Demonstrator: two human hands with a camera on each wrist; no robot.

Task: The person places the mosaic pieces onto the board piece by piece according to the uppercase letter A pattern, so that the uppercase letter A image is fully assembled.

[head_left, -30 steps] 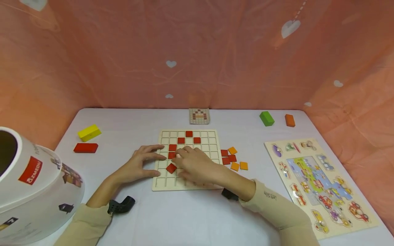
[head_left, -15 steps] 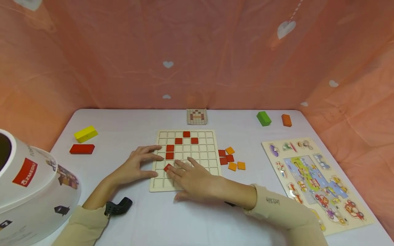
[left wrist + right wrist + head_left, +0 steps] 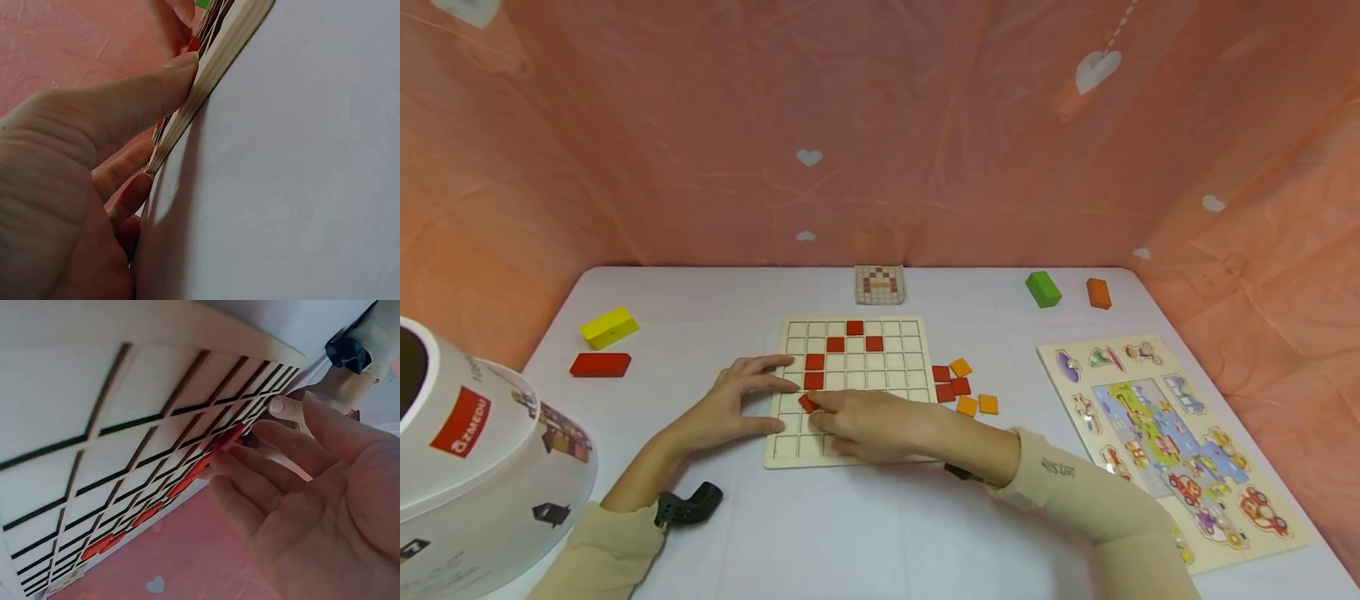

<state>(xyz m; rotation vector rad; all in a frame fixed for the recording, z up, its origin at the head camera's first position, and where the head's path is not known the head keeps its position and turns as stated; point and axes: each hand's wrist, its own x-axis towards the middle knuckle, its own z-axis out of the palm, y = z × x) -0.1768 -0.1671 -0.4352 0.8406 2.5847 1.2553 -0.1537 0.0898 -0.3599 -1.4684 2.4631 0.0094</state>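
We see the right hand (image 3: 865, 422), fingers nearly straight, pressing a tilted red square tile (image 3: 807, 403) at frame centre on the pale wooden grid board (image 3: 917, 367), which the flat left hand (image 3: 737, 400) steadies; the tile may jam crooked.

Small red square tile (image 3: 807, 403), tilted, on cream grid board (image 3: 850, 454), lower-left cell.

Left wrist view. The left hand (image 3: 69, 187) fills the lower left of the frame, its thumb pressed against the pale edge of the wooden board (image 3: 215, 59), which runs diagonally toward the top centre. A red tile (image 3: 194, 44) shows beside the thumb tip. The white tabletop (image 3: 294, 181) occupies the right.
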